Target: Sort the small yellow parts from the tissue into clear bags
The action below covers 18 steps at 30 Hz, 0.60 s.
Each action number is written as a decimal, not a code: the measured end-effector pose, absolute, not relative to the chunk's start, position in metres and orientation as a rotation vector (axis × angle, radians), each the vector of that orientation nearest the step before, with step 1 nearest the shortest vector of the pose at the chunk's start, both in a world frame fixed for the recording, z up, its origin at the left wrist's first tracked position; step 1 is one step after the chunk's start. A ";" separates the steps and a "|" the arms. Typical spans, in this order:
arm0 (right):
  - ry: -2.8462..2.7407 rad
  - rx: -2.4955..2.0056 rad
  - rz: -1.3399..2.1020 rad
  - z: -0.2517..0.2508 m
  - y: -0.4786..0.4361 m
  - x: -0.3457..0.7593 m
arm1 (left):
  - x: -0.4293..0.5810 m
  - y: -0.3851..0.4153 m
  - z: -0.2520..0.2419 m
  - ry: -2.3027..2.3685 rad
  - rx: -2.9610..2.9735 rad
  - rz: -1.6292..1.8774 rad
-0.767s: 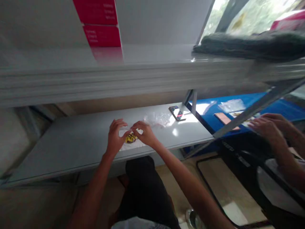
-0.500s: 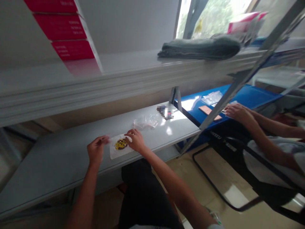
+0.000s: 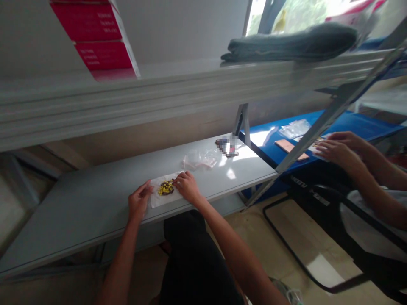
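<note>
A white sheet (image 3: 159, 197) lies on the grey shelf surface (image 3: 95, 203) with a small heap of yellow and dark pieces (image 3: 165, 187) on it. My left hand (image 3: 139, 201) rests at the sheet's left edge, fingers curled, its thumb and forefinger touching the edge. My right hand (image 3: 187, 186) sits at the sheet's right side, fingertips pinched together beside the heap. What the pinch holds is too small to name.
A crumpled clear plastic bag (image 3: 200, 159) and a phone (image 3: 227, 147) lie further right on the shelf. Another person's hands (image 3: 337, 148) work over a blue table (image 3: 349, 123) at right. A folded dark cloth (image 3: 292, 41) and red boxes (image 3: 98, 38) sit on the upper shelf.
My left hand moved from the heap out to the sheet's left edge. My right hand stayed by the heap. The camera view shifted and the other person's hands moved a little.
</note>
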State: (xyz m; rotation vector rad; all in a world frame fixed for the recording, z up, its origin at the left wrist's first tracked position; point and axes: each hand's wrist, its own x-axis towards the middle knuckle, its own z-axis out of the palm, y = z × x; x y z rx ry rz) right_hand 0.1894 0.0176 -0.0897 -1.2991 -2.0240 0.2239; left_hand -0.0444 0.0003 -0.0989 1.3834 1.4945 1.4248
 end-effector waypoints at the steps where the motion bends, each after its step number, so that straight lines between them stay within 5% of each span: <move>1: -2.007 -1.283 0.229 -0.090 0.017 0.189 | -0.045 0.000 -0.099 1.470 1.372 1.423; 18: -1.820 -1.104 0.476 -0.096 0.017 0.196 | -0.042 -0.002 -0.098 1.322 1.405 1.367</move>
